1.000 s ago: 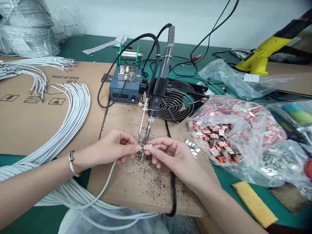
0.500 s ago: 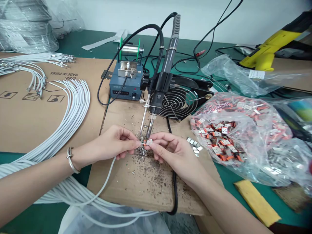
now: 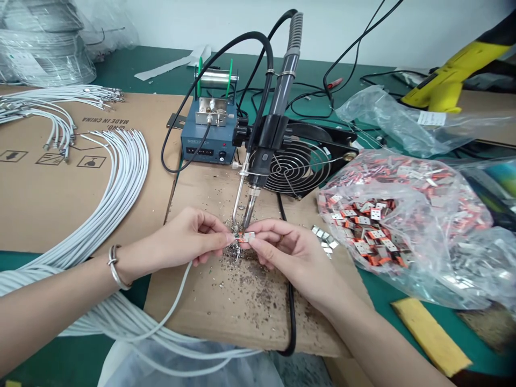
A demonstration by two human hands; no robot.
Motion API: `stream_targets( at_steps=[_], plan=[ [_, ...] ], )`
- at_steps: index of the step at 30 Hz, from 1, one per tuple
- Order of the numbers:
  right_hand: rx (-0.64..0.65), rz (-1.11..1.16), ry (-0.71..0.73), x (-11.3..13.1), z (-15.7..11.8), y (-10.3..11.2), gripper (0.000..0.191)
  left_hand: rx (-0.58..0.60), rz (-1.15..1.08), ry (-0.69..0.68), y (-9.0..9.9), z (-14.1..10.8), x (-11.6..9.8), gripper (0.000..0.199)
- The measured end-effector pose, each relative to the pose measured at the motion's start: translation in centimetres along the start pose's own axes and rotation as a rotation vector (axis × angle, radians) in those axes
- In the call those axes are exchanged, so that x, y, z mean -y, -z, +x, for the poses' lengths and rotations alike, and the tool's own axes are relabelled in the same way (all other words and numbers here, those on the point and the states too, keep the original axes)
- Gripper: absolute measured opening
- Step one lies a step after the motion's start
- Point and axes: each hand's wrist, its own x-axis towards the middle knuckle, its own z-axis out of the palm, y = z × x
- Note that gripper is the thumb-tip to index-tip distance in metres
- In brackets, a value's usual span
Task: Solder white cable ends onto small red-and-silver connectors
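Pinched in my left hand [image 3: 203,236] is the end of a white cable [image 3: 182,287], which droops from under the fingers toward the bundle. Between thumb and fingers my right hand [image 3: 282,247] grips a small USB connector [image 3: 249,236], metal with an orange part facing left. The cable end and the connector's orange end meet right below the tip of the clamped soldering iron [image 3: 249,207]. Beside that tip comes down the thin bent solder feed tube [image 3: 237,199]. Exactly where wires and tip touch is too small to make out.
A blue solder feeder [image 3: 207,142] with a solder spool [image 3: 215,78] and a fan [image 3: 300,166] stand behind. At right lie a bag of USB connectors [image 3: 374,231], loose metal pieces [image 3: 324,239] and a yellow sponge [image 3: 431,336]. White cables [image 3: 124,188] curve along the left. Solder crumbs litter the cardboard [image 3: 201,312].
The USB connector has turned slightly in my right hand, and more of its metal face and orange part shows. Both hands stay nearly in place under the iron. The view has shifted a little.
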Motion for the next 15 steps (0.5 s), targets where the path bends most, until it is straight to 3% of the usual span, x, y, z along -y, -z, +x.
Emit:
stream_targets(
  at_steps=[15],
  plan=[
    [0.042,0.035,-0.006,0.01,0.09,0.17,0.014,-0.001,-0.001,0.016,-0.06,-0.3,-0.25,0.019]
  ],
)
